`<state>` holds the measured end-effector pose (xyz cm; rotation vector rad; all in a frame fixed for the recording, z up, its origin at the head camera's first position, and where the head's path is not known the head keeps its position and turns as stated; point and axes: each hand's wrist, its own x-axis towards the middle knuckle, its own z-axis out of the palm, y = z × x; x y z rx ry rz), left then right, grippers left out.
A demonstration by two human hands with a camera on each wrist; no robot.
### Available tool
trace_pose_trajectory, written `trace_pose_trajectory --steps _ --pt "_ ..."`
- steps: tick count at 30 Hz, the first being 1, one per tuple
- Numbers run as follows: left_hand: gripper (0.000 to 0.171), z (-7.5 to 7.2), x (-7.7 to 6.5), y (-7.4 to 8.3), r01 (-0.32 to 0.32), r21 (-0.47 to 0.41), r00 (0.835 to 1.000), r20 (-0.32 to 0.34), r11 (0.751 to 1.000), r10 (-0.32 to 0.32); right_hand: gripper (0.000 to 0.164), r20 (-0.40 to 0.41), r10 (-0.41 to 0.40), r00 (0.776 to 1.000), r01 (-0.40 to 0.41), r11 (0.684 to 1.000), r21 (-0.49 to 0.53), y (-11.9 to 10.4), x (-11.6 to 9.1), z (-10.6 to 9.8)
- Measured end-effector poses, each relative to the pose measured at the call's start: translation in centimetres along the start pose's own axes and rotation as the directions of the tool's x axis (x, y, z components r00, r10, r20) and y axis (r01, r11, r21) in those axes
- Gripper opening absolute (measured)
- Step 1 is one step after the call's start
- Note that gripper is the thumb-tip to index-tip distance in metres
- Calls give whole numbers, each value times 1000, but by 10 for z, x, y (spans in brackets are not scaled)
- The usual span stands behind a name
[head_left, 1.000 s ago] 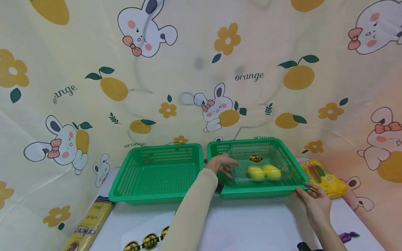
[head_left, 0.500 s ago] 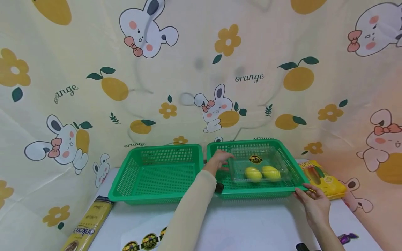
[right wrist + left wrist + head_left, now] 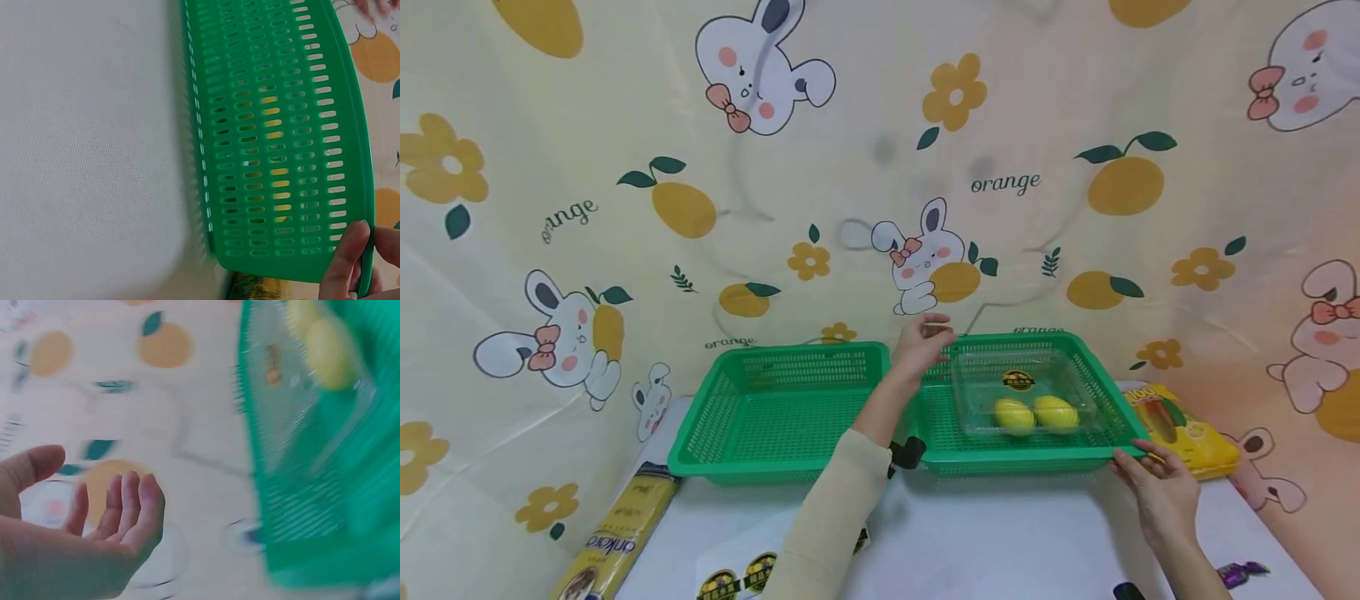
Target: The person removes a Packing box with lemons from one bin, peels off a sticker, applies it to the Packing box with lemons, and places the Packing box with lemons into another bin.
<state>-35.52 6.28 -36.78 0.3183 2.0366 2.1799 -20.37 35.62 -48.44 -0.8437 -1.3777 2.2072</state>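
Fingers loosely bent and holding nothing, my left hand (image 3: 921, 348) is raised over the back left corner of the right-hand green plastic basket (image 3: 1022, 457); in the left wrist view the hand (image 3: 119, 540) is away from the basket's rim. My right hand (image 3: 1167, 493) pinches that basket's front right corner, and in the right wrist view its thumb (image 3: 350, 250) lies against the outer wall by the rim. Inside the basket is a clear plastic box (image 3: 981, 383) with a round black and gold sticker (image 3: 1018, 381). Two yellow lemon-like fruits (image 3: 1015, 415) show in the box.
A second green basket (image 3: 775, 472) stands to the left. A yellow packet (image 3: 1187, 433) lies at the right, a long gold packet (image 3: 621, 529) at the left. Round stickers on a sheet (image 3: 730, 560) and a purple wrapped candy (image 3: 1242, 573) lie nearer. A printed curtain hangs behind.
My left hand has moved from beside the clear box up and back, out over the basket's rear left corner. The yellow fruits shifted slightly in the box. My right hand kept its hold.
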Motion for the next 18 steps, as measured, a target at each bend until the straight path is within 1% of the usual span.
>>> trace_pose_trajectory --steps 1,2,3,4,5,7,9,10,11,12,13,14,15,16,17,18 --pt "25 -4 -8 6 -60 42 998 1 997 60 35 5 6 1000 -6 1000 5 0 1 0" --pt "24 -9 -17 11 -120 88 993 4 989 120 34 10 7 1000 -7 1000 8 -1 0 1" --pt "22 -13 -26 16 -169 136 985 1 976 171 34 13 4 1000 -4 1000 15 -1 0 1" --pt "21 -18 -34 20 -214 174 976 -1 961 217 34 29 -9 1000 9 1000 23 3 8 -2" --pt "20 -23 -43 23 -245 210 968 -6 946 252 34 31 -11 999 10 1000 21 4 12 -2" --pt "18 -33 -59 26 -297 302 948 -25 906 319 33 49 -34 998 33 999 20 5 16 -4" --pt "18 -42 -74 25 -331 409 925 -38 851 378 32 48 -54 997 53 998 15 6 20 -7" --pt "18 -47 -81 23 -339 471 914 -39 814 403 32 57 -77 995 76 997 21 7 21 -9" --pt "19 -52 -88 20 -332 539 907 -42 774 419 31 42 -71 997 71 997 17 3 15 -6" --pt "20 -56 -95 16 -321 609 901 -38 725 432 30 41 -77 996 77 997 20 1 14 -6" --pt "22 -61 -101 12 -300 673 902 -31 677 430 29 35 -78 996 78 997 15 0 14 -6" --pt "25 -65 -106 7 -274 732 909 -15 623 417 29 31 -71 997 71 997 7 -1 14 -6" --pt "30 -69 -111 1 -242 790 920 2 564 391 29 22 -66 998 66 998 -1 -3 14 -6" --pt "36 -73 -116 -5 -211 837 935 23 505 353 29 13 -60 998 60 998 -20 -4 14 -6" --pt "43 -76 -119 -12 -182 875 950 39 448 309 29 -3 -43 999 42 996 -74 -6 13 -5" --pt "50 -79 -123 -18 -156 909 963 52 386 266 31 -8 -52 999 50 986 -158 -7 13 -5"
